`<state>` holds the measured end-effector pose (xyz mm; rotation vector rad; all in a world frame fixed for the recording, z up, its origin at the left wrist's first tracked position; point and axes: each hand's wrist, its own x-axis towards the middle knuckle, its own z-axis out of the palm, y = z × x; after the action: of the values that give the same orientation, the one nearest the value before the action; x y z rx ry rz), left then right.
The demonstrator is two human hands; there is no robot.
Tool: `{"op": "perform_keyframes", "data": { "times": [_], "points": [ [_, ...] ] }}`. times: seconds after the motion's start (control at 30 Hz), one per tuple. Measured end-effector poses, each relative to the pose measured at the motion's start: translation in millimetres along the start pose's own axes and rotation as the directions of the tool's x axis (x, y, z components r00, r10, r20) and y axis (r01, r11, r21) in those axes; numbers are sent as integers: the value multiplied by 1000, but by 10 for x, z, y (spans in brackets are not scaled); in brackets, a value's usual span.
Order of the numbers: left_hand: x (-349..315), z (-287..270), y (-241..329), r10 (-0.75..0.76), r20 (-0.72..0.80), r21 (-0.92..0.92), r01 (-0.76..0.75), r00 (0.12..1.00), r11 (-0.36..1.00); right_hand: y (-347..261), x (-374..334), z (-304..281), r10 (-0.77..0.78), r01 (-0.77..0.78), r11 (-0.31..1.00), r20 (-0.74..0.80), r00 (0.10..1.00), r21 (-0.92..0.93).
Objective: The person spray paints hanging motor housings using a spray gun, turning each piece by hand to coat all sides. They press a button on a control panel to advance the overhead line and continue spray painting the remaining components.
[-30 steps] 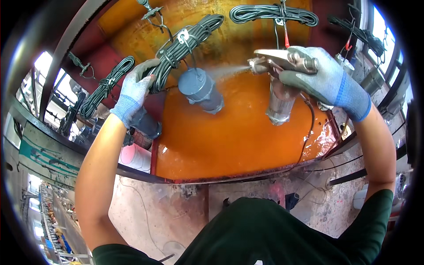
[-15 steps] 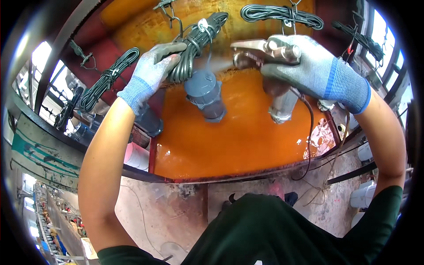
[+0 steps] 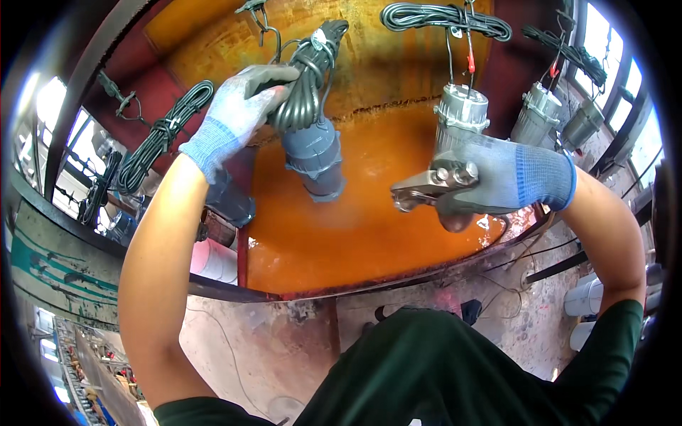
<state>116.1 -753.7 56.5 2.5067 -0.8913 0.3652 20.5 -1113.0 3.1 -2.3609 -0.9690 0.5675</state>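
Note:
My gloved left hand (image 3: 241, 110) is closed at the left side of a bundle of coiled black cable (image 3: 307, 89), fingers pressed to it. Beneath the bundle hangs a dark blue-grey cylindrical motor housing (image 3: 313, 160), tilted slightly. My gloved right hand (image 3: 494, 170) is wrapped around a metal spray gun (image 3: 435, 186). The gun points left, lower than the housing and apart from it. A faint mist shows below the housing. Just above my right hand hangs a bare silver-grey motor housing (image 3: 462, 113).
An orange-coated trough (image 3: 284, 291) with a dark red rim lies beneath the hanging parts. More cable coils (image 3: 163, 135) and a dark housing (image 3: 231, 199) hang at left; grey housings (image 3: 536, 113) hang at right. A pink-white bucket (image 3: 213, 261) stands beyond the left rim.
My right hand has brought the spray gun lower and nearer to me, and the dense spray at the housing's top has thinned. The held cable and housing have shifted slightly left and turned.

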Motion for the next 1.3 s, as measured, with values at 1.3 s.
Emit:
{"op": "perform_keyframes", "data": {
  "times": [1.3],
  "points": [
    [315, -633, -2122, -225, -164, 461, 276, 960, 843, 836, -157, -244, 48, -48, 998, -17, 999, -36]
  ]
}}
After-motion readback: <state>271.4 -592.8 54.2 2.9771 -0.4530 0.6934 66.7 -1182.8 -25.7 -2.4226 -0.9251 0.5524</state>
